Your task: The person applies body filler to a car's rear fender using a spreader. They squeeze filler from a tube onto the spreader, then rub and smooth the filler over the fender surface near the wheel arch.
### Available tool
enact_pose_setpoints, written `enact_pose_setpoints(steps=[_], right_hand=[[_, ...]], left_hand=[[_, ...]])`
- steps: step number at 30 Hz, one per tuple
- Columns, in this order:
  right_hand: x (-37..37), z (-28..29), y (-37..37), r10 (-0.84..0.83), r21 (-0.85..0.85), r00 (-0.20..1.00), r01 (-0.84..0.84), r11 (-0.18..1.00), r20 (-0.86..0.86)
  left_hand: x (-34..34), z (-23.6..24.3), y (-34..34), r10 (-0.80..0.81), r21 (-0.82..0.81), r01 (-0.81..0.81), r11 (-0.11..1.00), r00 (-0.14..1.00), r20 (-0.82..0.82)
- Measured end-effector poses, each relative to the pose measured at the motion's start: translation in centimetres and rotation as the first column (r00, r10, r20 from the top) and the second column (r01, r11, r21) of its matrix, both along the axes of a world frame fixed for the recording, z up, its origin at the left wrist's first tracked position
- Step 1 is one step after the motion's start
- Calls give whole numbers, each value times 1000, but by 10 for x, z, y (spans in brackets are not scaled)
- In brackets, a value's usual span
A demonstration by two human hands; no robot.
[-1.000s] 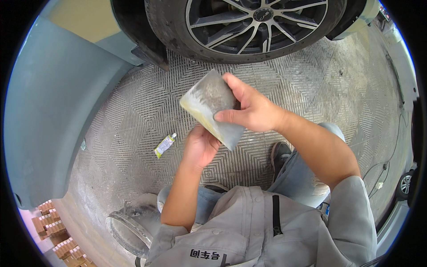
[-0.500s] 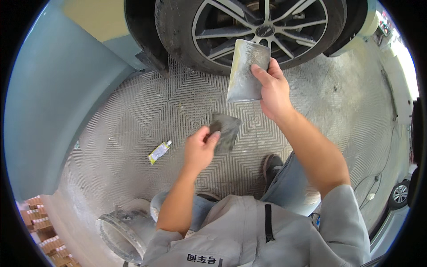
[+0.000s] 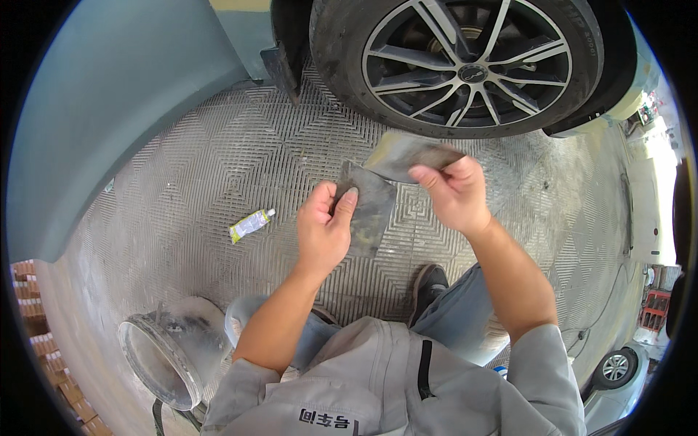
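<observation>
My left hand [image 3: 324, 227] pinches a dark, smeared, flat putty spreader [image 3: 372, 216] between thumb and fingers. Its broad face hangs to the right of that hand. In my right hand [image 3: 458, 195] is a lighter grey putty spreader [image 3: 404, 155], tilted and a little blurred, with a yellowish smear on its left part. The lower edge of this one meets or overlaps the upper edge of the dark spreader; whether they touch, I cannot tell. Both are held above the ridged floor [image 3: 218, 167], in front of a car wheel [image 3: 472, 73].
A squeeze tube [image 3: 251, 225] with a white cap lies on the floor to the left. At lower left a dirty bucket [image 3: 171, 356] rests on its side. A blue-grey car panel [image 3: 138, 116] curves along the left. Stacked boxes [image 3: 54, 356] stand beyond it.
My right hand has come down toward the left one, tilting the lighter spreader over the dark one. The left hand has risen slightly. The view has shifted, so the wheel appears lower and further right.
</observation>
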State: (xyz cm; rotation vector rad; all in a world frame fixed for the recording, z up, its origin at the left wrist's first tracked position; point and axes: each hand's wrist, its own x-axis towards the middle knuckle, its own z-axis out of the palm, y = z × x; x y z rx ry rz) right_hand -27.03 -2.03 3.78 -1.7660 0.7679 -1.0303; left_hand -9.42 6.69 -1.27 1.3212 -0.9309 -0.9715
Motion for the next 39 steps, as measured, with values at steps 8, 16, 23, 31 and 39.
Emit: enact_pose_setpoints(steps=[8, 16, 23, 31, 39], right_hand=[[0, -5, -16, -15, -202, 556, -276, 940, -831], [8, -1, -11, -121, 337, 923, -10, 942, 366], [5, 9, 5, 147, -235, 934, -231, 944, -326], [11, 2, -6, 125, -21, 486, -285, 958, -865], [10, 15, -16, 109, 478, 992, -127, 869, 65]], left_hand=[[32, 11, -8, -51, -177, -11, 984, 939, -341], [8, -1, -6, -159, -73, 144, 987, 947, -280], [8, -6, -2, 60, -48, -57, 997, 997, 55], [40, 20, -2, -161, -195, 96, 976, 921, -353], [43, 3, -5, -311, 165, 573, 803, 639, -704]])
